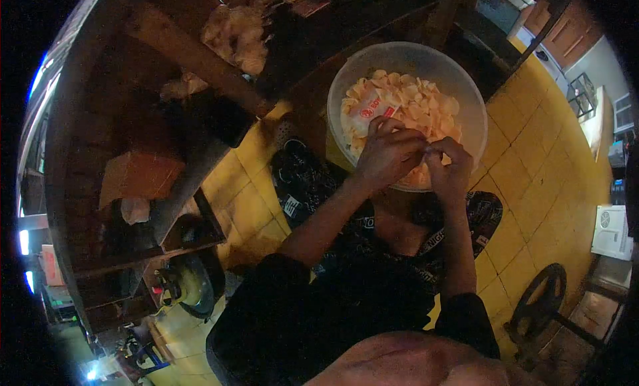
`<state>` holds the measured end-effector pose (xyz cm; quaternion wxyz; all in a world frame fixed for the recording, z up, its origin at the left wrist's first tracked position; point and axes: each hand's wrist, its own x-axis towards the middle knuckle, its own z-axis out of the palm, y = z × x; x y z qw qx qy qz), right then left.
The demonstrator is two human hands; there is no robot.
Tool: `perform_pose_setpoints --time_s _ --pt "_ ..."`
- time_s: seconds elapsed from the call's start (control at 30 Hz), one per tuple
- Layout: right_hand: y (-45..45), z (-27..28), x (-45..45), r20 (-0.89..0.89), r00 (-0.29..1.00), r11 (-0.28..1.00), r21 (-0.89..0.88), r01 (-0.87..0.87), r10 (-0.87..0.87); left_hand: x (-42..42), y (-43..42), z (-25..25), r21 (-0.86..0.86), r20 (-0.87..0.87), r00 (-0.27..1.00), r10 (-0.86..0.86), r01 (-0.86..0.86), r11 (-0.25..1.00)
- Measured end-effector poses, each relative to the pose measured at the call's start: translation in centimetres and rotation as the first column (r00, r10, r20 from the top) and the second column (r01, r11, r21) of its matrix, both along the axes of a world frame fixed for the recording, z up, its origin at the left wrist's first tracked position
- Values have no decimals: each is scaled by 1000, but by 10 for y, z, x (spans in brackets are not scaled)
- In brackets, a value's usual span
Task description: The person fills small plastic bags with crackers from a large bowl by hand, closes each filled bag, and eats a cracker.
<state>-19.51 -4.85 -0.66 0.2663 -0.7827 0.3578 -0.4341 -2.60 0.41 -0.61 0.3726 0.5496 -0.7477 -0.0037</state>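
Observation:
A large translucent round tub [476, 113] stands before me, holding many pale thin chips [436, 106]. On the left part of the chips lies a clear plastic bag with red print [374, 108]. My left hand [389, 152] is over the near part of the tub, its fingers bent beside the bag. Close against it, my right hand [449, 165] has thumb and forefinger pinched together. The fingertips of both hands meet over the chips; whatever is between them is too small to make out.
Dark wooden shelving with a cardboard box [143, 176] runs along the left. A gas cylinder [190, 283] stands at the lower left. Yellow tiled floor [532, 180] surrounds the tub. A dark wheel [542, 296] is at the lower right, near a white appliance [611, 229].

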Motion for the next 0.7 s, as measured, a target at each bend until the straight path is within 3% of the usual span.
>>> perform_pose_setpoints --time_s 0.07,0.2,0.23,0.3,0.37,0.43,0.47,0.5,0.63,0.7 --pt "-3 -5 -5 274 960 985 134 -105 65 -1 0 0 27 21 1000 -10 10 1000" --pt "-4 -8 -12 272 962 980 178 -91 40 -3 -1 0 8 77 997 -29 28 1000" --pt "-2 -7 -10 198 980 984 177 -10 -25 1 -5 -2 7 78 996 -32 32 999" --pt "-1 -3 -3 124 987 982 174 79 -102 15 -17 -3 137 -81 991 -110 121 983" --pt "-5 -1 5 205 965 975 184 126 -164 29 -17 8 23 -367 926 84 -82 996" --pt "-2 6 7 164 970 972 178 151 -181 52 -13 42 75 -582 681 444 -499 863" --pt "0 8 7 123 973 970 170 173 -195 61 -13 70 -145 -587 702 403 -581 801" --pt "1 7 7 121 972 968 174 180 -203 70 -15 89 -355 -583 727 363 -630 691" --pt "-2 0 5 107 979 975 156 156 -173 104 -20 58 -377 -524 744 414 -639 671" --pt "-4 -2 5 113 980 974 175 143 -164 103 -12 39 -60 -23 913 407 -408 911"
